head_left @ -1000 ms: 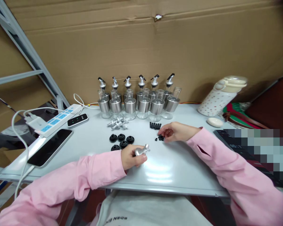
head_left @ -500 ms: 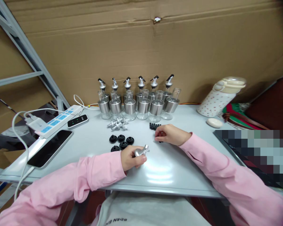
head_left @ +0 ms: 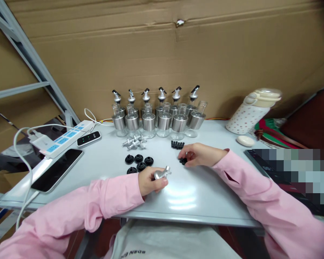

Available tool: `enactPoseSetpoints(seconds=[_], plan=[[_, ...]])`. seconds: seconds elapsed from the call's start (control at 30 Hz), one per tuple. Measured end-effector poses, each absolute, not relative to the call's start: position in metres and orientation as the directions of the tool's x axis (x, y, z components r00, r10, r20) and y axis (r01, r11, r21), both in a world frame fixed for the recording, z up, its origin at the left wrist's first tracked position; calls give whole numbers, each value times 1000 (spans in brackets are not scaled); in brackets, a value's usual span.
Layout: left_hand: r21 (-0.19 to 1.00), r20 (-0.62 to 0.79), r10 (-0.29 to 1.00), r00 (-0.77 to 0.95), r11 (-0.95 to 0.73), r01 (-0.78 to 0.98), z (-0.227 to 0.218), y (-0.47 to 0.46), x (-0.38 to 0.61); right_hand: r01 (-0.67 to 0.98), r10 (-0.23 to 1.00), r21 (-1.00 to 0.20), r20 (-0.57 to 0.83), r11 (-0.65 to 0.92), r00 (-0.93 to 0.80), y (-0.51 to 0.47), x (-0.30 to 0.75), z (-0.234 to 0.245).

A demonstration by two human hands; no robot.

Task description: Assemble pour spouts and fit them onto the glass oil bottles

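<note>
My left hand (head_left: 149, 181) rests on the grey table (head_left: 194, 194) with its fingers closed round a silver pourer spout (head_left: 162, 173). My right hand (head_left: 198, 154) lies further back, its fingertips pinched over a small heap of tiny black parts (head_left: 182, 161); whether it grips one I cannot make out. A short row of black tubes (head_left: 177, 144) lies just behind that hand. Several black rubber stoppers (head_left: 139, 162) sit left of my left hand, and a pile of silver spouts (head_left: 135, 141) lies behind them.
Two rows of glass oil bottles (head_left: 156, 115) with steel collars stand at the back against a cardboard wall. At the left are a power strip (head_left: 62, 137), a black remote (head_left: 88, 138) and a phone (head_left: 58, 169). A spotted flask (head_left: 250, 111) and a white oval piece (head_left: 245, 140) lie at the right.
My right hand shifted a little left over the tiny black parts, then drew back slightly with its fingertips curled on them. My left hand has kept still with the spout.
</note>
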State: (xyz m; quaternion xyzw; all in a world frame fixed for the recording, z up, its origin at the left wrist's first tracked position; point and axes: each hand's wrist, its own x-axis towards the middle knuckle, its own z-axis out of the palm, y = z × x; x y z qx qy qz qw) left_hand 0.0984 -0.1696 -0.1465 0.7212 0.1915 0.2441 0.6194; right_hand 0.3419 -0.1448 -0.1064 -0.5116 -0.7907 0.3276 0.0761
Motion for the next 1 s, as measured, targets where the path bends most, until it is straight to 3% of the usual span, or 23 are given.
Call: enactPoseSetpoints(seconds=[0.37, 0.7, 1.0], plan=[[991, 95, 619, 779, -131, -16, -143, -173, 100, 749, 861, -618, -223, 238, -458, -143, 342, -110], [991, 91, 624, 776, -132, -11, -141, -173, 102, 724, 827, -542, -90, 427, -554, -148, 326, -108], [994, 68, 627, 776, -114, 5, -138, -175, 102, 696, 809, -565, -83, 443, -582, -146, 326, -110]])
